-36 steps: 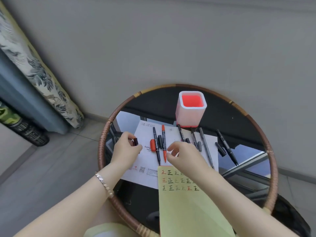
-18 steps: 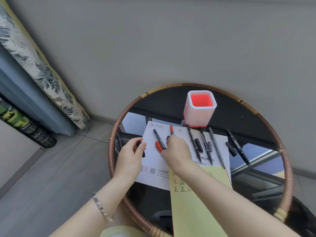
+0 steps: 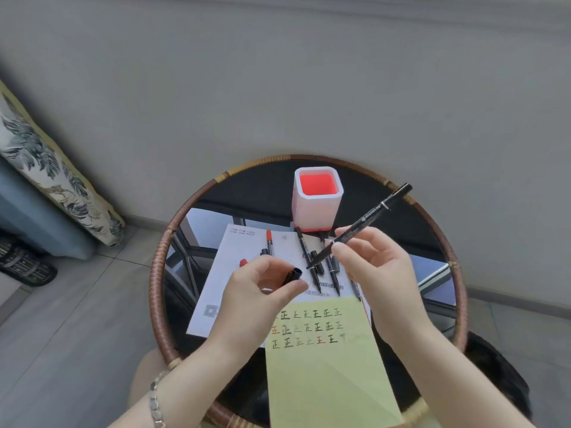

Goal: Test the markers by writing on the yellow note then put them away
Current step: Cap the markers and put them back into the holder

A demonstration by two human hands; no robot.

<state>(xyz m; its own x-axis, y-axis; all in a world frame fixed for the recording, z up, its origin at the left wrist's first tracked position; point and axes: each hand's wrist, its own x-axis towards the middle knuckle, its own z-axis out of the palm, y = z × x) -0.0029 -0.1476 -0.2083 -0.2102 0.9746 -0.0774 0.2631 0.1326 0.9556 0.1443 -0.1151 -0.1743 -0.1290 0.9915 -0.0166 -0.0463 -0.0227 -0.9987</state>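
My right hand pinches an uncapped black marker above the table, its tip pointing down-left towards my left hand. My left hand pinches a black cap, its open end facing the marker's tip, a short gap between them. The yellow note lies at the table's near edge with three rows of written marks on it. On the white sheet lie a red marker, a red cap, and several black markers. The pink-white holder stands behind them.
The round glass table has a woven rattan rim. A grey wall runs close behind it. A patterned curtain hangs at the left over a tiled floor. A dark object sits low at the right.
My right hand picked a black marker off the white sheet and raised it. My left hand moved right with the cap, turning its open end towards the marker's tip.
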